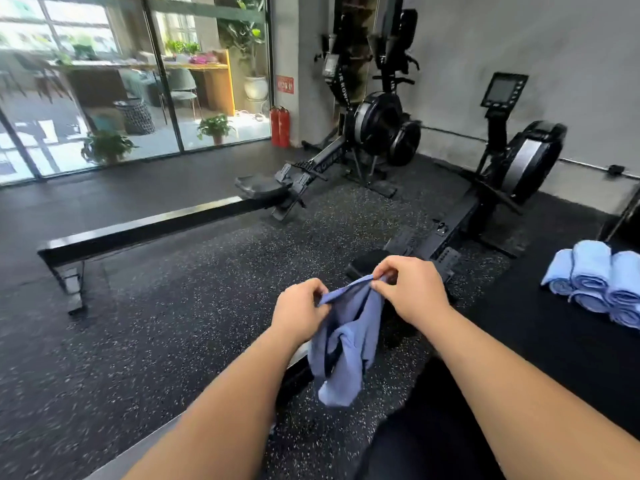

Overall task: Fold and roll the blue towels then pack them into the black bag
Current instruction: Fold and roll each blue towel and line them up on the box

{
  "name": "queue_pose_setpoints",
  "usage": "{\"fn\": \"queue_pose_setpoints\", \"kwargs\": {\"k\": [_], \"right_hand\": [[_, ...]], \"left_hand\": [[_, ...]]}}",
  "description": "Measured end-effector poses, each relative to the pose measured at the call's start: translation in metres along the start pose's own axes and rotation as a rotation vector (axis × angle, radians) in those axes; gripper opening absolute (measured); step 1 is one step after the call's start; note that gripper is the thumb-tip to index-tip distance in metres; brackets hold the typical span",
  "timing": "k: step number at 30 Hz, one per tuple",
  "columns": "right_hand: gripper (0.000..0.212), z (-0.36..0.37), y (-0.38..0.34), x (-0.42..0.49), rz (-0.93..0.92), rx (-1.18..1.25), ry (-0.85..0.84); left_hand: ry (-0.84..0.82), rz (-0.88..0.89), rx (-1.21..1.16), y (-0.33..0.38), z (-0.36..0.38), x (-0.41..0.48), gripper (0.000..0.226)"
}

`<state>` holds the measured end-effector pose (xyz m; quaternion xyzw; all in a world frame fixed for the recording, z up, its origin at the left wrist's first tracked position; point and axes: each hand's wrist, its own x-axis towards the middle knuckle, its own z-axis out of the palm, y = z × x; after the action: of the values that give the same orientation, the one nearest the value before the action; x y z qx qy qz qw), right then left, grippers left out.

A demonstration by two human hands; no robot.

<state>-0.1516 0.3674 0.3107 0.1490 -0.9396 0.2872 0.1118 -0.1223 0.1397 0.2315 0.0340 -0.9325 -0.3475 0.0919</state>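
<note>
A loose blue towel [343, 344] hangs in the air in front of me, crumpled and unfolded. My left hand [298, 311] pinches its top edge on the left. My right hand [410, 289] pinches the same edge a little higher on the right. Both hands are held over the speckled rubber floor. At the far right a stack of rolled blue towels [599, 282] lies on a black mat. The black bag is not in view.
A rowing machine [485, 202] stands just beyond my hands, its seat right behind the towel. A second rower with a long rail [145, 226] stretches to the left. More black machines stand upright at the back wall. Glass doors [104, 81] fill the left background.
</note>
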Motion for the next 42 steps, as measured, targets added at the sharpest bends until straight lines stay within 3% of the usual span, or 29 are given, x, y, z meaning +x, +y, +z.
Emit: {"fn": "queue_pose_setpoints", "kwargs": {"k": [5,10,14,24,30,32,34,37,39,42], "right_hand": [[0.027,-0.059,0.022,-0.025,0.024,-0.017,0.082],[0.010,-0.117,0.050,-0.053,0.053,-0.050,0.181],[0.011,-0.165,0.073,-0.078,0.146,-0.010,0.318],[0.009,-0.278,0.144,-0.145,0.375,-0.054,0.545],[0.007,-0.328,0.197,-0.208,0.554,-0.084,0.691],[0.005,-0.328,0.220,-0.234,0.666,-0.158,0.650],[0.004,-0.317,0.246,-0.261,0.829,-0.270,0.431],[0.042,-0.281,0.282,-0.299,1.020,-0.401,-0.002],[0.054,-0.258,0.296,-0.314,0.989,-0.454,-0.057],[0.037,-0.232,0.306,-0.312,0.781,-0.486,-0.037]], "left_hand": [[-0.005,0.176,0.121,0.056,-0.014,0.002,0.016],[0.016,0.305,0.184,0.121,-0.010,0.005,0.015],[0.062,0.432,0.192,0.179,0.005,0.008,0.010],[0.131,0.659,0.149,0.339,0.069,0.008,0.013],[0.026,0.767,0.067,0.419,0.130,-0.018,0.017],[-0.063,0.771,0.093,0.425,0.157,-0.031,0.020],[-0.159,0.765,0.133,0.415,0.186,-0.046,0.024],[-0.342,0.784,0.241,0.387,0.229,-0.075,0.031],[-0.448,0.804,0.275,0.369,0.249,-0.094,0.031],[-0.568,0.868,0.252,0.344,0.270,-0.114,0.033]]}}
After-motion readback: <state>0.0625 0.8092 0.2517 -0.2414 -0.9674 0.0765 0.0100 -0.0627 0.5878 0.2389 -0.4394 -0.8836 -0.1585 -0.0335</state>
